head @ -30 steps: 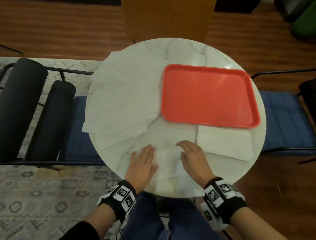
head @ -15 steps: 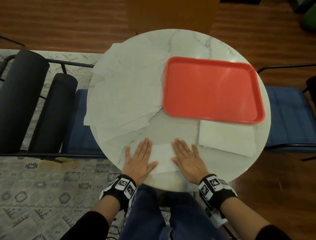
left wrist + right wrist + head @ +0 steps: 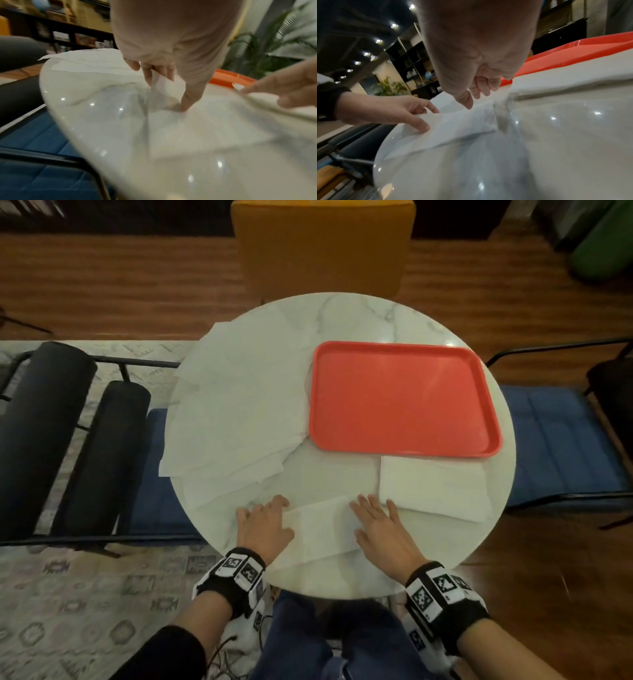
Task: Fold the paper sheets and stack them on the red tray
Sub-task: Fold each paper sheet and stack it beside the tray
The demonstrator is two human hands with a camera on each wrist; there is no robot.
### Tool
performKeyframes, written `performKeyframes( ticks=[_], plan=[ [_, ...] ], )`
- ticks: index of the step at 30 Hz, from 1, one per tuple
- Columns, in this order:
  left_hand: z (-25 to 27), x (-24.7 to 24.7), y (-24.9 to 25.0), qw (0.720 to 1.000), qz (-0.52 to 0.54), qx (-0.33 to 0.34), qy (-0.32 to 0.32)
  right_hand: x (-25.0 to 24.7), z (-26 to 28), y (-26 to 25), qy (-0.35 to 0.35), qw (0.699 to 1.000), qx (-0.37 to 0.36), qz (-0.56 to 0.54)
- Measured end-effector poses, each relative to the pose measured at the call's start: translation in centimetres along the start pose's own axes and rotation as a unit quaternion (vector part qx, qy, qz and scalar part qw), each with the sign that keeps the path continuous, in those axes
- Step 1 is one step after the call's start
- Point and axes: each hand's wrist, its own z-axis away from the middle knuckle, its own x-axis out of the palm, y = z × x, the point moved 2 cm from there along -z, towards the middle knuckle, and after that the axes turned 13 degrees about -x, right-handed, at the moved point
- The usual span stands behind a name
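Only the left wrist view shows the left hand pinching the lifted left edge of the folded sheet between thumb and fingers; the head view blurs that grip. Right hand lies flat, fingers spread, on its right edge. Beyond the fingertips, the red tray holds nothing; a second folded sheet lies against its near rim.
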Motion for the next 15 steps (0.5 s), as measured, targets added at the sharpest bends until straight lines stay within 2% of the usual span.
performKeyframes(
  ticks=[3, 5, 7, 9, 11, 15],
  plan=[
    [0.1, -2.4, 2.2, 0.998, 0.024, 0.049, -0.037, -1.8, -0.3, 0.1, 0.031, 0.998, -0.021, -0.05],
    [0.9, -4.5, 4.0, 0.989, 0.081, 0.103, -0.062, -2.9, -0.4, 0.6, 0.027, 0.996, -0.026, -0.085],
    [1.8, -7.0, 5.7, 0.966, 0.184, 0.149, -0.108, -4.2, -0.2, 1.4, 0.021, 0.993, -0.014, -0.115],
    [2.6, -9.1, 7.3, 0.936, 0.273, 0.165, -0.146, -5.5, 0.6, 3.0, 0.046, 0.985, 0.013, -0.165],
    [2.5, -10.2, 8.7, 0.913, 0.349, 0.148, -0.149, -6.6, 2.0, 5.4, 0.117, 0.955, 0.037, -0.27],
    [1.0, -9.7, 12.1, 0.866, 0.476, 0.073, -0.132, -8.2, 5.5, 10.4, 0.248, 0.843, 0.113, -0.464]
  ],
)
